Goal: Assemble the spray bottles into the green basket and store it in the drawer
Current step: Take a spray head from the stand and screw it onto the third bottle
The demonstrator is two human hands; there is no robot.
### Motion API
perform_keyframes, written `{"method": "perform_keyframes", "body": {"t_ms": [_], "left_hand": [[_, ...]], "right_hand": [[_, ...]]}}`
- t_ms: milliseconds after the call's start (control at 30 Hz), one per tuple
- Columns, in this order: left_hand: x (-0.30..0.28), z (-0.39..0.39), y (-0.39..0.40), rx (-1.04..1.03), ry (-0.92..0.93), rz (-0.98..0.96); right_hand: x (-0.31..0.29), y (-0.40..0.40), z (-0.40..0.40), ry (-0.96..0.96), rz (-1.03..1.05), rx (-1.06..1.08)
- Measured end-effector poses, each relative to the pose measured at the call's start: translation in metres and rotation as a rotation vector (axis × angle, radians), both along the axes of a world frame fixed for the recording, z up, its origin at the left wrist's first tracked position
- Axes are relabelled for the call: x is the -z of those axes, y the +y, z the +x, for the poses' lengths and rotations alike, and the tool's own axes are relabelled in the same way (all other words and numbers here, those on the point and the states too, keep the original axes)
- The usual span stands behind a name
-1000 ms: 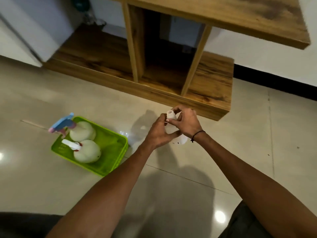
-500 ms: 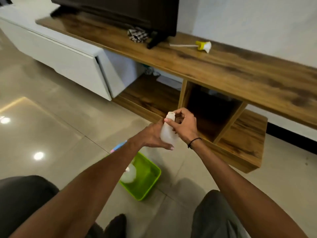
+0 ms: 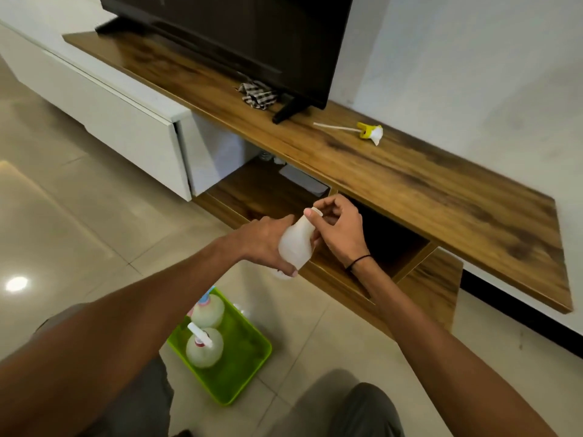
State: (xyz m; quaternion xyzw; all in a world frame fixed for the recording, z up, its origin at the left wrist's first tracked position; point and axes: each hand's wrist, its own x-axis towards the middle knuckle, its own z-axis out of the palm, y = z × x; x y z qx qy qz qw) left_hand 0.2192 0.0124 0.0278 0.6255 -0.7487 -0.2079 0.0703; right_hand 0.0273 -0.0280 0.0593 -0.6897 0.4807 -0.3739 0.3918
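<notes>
Holding a white bottle [image 3: 295, 244] in front of me, over the front edge of the stand's lower shelf; I list what I see.

Left hand [image 3: 263, 242]: wrapped around the bottle's body from the left, fingers curled under its base, thumb tip showing at the bottom. Firm grip.

Right hand [image 3: 339, 231]: at the bottle's neck, thumb and fingers curled narrow around the open mouth; a black band [image 3: 358, 262] sits on the wrist. I cannot tell whether the fingertips touch the rim.

Bottle: tilted, neck up and to the right, no spray head on it.

Green basket [image 3: 249, 367]: on the tiled floor [image 3: 79, 222], below my left forearm, near the stand's front edge. Two round bottles stand along its left side: the far one [image 3: 208, 313] with a blue and pink head partly hidden by my arm, the near one [image 3: 204, 347] with a white head.

Yellow and white spray head [image 3: 370, 134]: lying on its side on the wooden top [image 3: 441, 190] of the stand, near the back edge, its long tube pointing left toward the television foot.

Checked cloth [image 3: 258, 95]: crumpled on the top, just beside the foot of the television [image 3: 239, 36].

White drawer unit [image 3: 104, 118]: at the left end of the stand, front closed.
</notes>
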Motion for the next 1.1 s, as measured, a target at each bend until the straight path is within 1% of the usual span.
{"method": "perform_keyframes", "body": {"t_ms": [200, 300, 400, 500, 633, 700, 767, 867, 967, 1100], "left_hand": [[-0.008, -0.015, -0.028, 0.001, 0.127, 0.010], [-0.008, -0.012, -0.032, -0.020, 0.125, 0.025], [-0.010, -0.007, -0.038, -0.049, 0.117, 0.009], [-0.013, -0.003, -0.043, -0.072, 0.121, -0.005], [-0.015, 0.000, -0.045, -0.072, 0.128, -0.003], [-0.015, 0.003, -0.043, -0.069, 0.120, 0.010], [-0.017, 0.004, -0.041, -0.064, 0.109, 0.023], [-0.017, 0.008, -0.039, -0.069, 0.106, 0.025], [-0.015, 0.010, -0.038, -0.073, 0.094, 0.023], [-0.016, 0.014, -0.038, -0.077, 0.067, 0.035]], "right_hand": [[-0.029, -0.031, -0.019, 0.097, -0.103, -0.011], [-0.041, -0.048, -0.023, 0.126, -0.174, -0.028], [-0.052, -0.081, -0.023, 0.182, -0.278, 0.018], [-0.063, -0.130, -0.022, 0.367, -0.365, 0.054], [-0.066, -0.191, -0.027, 0.731, -0.398, 0.094], [-0.064, -0.214, -0.029, 0.883, -0.375, 0.055], [-0.060, -0.233, -0.029, 0.973, -0.343, -0.003], [-0.056, -0.250, -0.025, 1.025, -0.337, -0.029], [-0.057, -0.252, -0.026, 1.031, -0.423, -0.022], [-0.061, -0.237, -0.036, 1.066, -0.519, -0.139]]}}
